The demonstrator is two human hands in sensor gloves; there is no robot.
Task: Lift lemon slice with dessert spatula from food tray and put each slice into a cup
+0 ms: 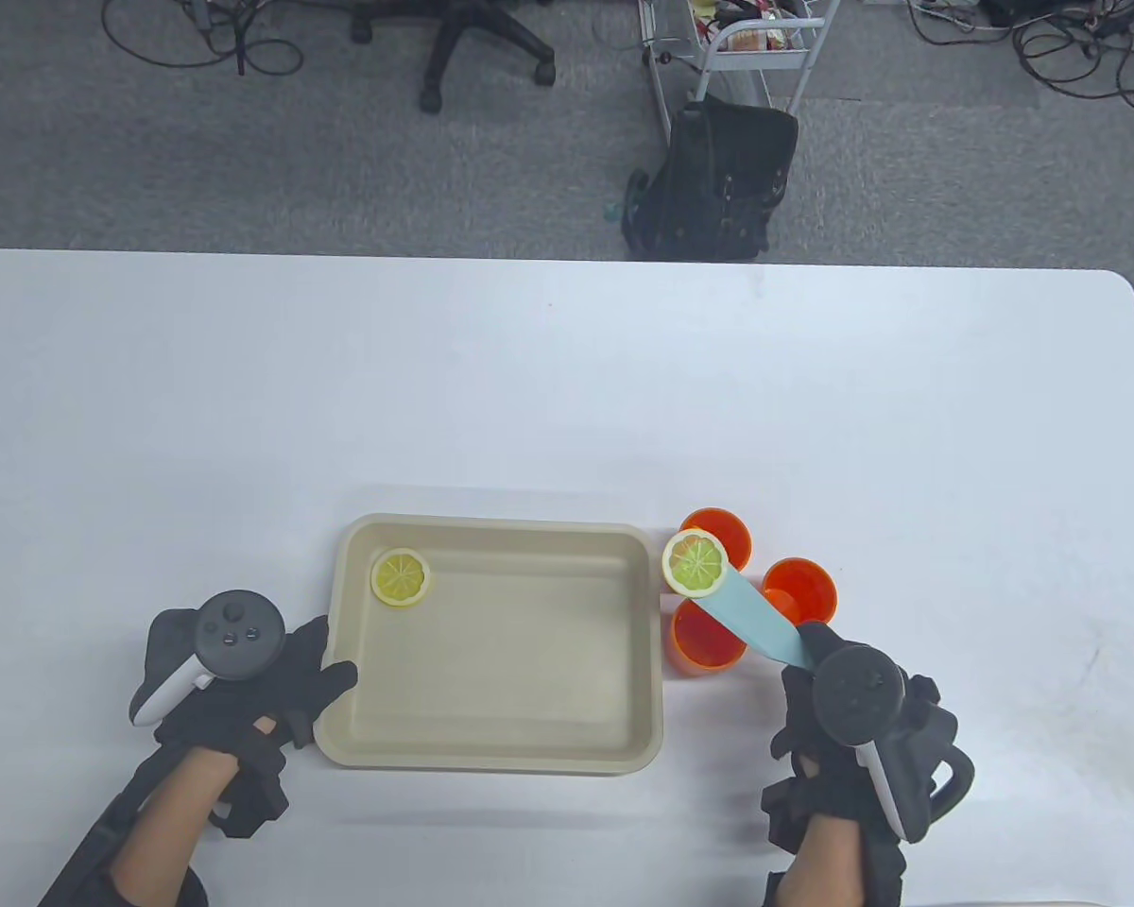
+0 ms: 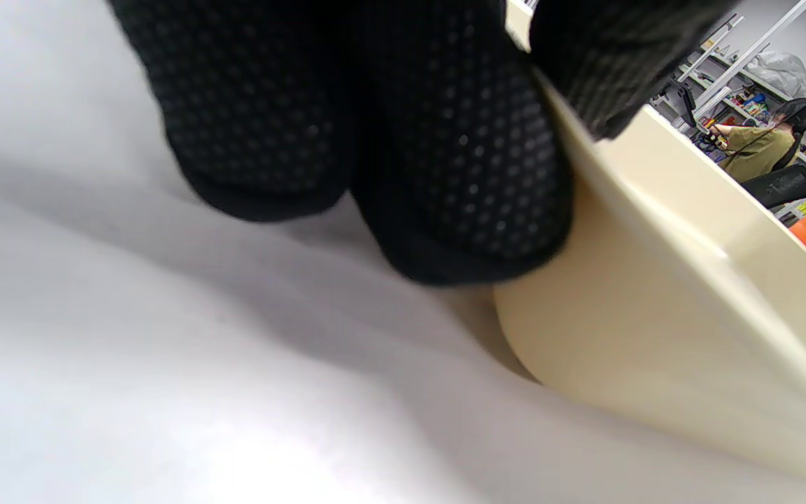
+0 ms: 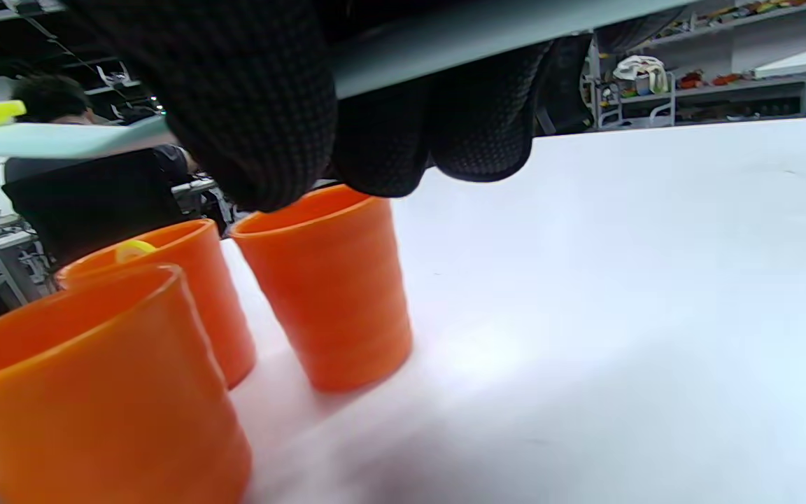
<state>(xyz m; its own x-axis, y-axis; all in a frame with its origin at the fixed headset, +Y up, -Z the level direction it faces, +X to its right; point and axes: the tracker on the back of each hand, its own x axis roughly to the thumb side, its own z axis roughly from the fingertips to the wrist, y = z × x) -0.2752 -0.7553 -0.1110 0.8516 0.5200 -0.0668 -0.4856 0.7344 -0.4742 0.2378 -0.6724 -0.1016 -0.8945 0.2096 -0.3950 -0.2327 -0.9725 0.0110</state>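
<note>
White table (image 1: 567, 378); right fingers (image 3: 249, 105) grasp spatula (image 1: 751, 619); left fingers (image 2: 459, 154) straight against tray (image 1: 491, 746).

Beyond my table (image 1: 567, 378), directly ahead of my right hand, a black bag (image 1: 713, 184) stands on the grey carpet against a wire cart (image 1: 765, 47). Ahead of my left hand and farther off, an office chair base (image 1: 477, 42) and loose cables (image 1: 198, 38). To the far right of my right hand, shelves (image 3: 690, 77) holding small items.
</note>
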